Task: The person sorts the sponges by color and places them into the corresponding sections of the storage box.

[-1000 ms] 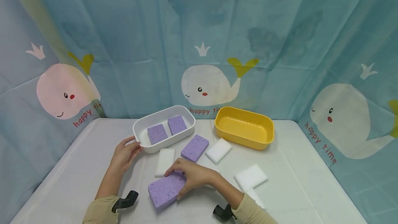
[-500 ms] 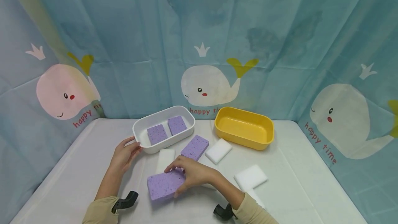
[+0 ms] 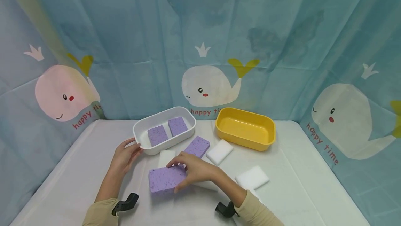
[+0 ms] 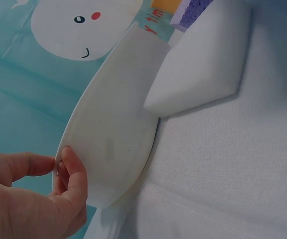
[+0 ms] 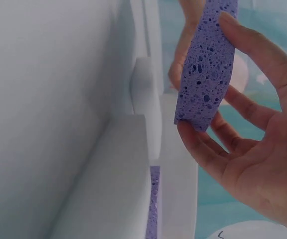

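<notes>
My right hand [image 3: 197, 169] grips a purple sponge [image 3: 166, 179] by its right end, raised over the front of the table. In the right wrist view the thumb is on one side of that sponge [image 5: 205, 69] and the fingers on the other. My left hand [image 3: 125, 156] pinches the near left rim of the white tray [image 3: 169, 147], as the left wrist view also shows. Two purple sponges, one left [image 3: 157, 135] and one right [image 3: 178, 126], lie inside the tray. Another purple sponge [image 3: 198, 146] rests on the table, partly behind my right hand.
A yellow tray [image 3: 245, 142] stands at the back right. White sponges lie about the table: one [image 3: 220, 152] before the yellow tray, one [image 3: 252, 177] to the right, one [image 3: 167, 157] below the white tray. Others are partly hidden by the right arm. A curtain [image 3: 141, 90] hangs behind.
My right hand has lifted the purple sponge and carried it slightly away from me, turning it a little. My left hand keeps its place at the white tray.
</notes>
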Motion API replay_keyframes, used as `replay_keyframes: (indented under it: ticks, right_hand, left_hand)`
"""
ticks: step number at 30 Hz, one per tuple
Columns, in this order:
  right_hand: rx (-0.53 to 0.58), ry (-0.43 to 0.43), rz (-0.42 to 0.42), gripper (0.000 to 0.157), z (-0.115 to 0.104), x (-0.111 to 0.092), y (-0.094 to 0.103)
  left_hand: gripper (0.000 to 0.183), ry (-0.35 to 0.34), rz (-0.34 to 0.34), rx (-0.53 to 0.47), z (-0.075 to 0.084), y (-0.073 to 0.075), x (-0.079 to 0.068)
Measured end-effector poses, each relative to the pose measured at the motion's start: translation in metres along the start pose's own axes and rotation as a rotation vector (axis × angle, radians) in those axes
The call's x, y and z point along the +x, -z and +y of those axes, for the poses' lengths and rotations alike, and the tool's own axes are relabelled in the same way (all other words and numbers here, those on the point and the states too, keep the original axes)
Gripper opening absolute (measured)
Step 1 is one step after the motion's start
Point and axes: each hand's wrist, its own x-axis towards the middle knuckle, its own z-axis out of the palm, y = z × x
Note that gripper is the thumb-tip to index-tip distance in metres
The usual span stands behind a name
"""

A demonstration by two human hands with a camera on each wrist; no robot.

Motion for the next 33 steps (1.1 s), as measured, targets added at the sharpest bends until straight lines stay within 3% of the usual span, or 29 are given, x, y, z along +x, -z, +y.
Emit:
replay_keyframes:
  ticks: [25, 33]
  right_hand:
    - [-0.044, -0.037, 0.091, 0.065, -0.004, 0.019, 0.032]
    - [-0.064, -0.089, 0.132, 0.066, -0.003, 0.031, 0.041]
  left_hand:
    - [0.066, -0.016, 0.011, 0.032, -0.003, 0.0, 0.0]
    - [0.067, -0.014, 0.009, 0.018, -0.002, 0.001, 0.0]
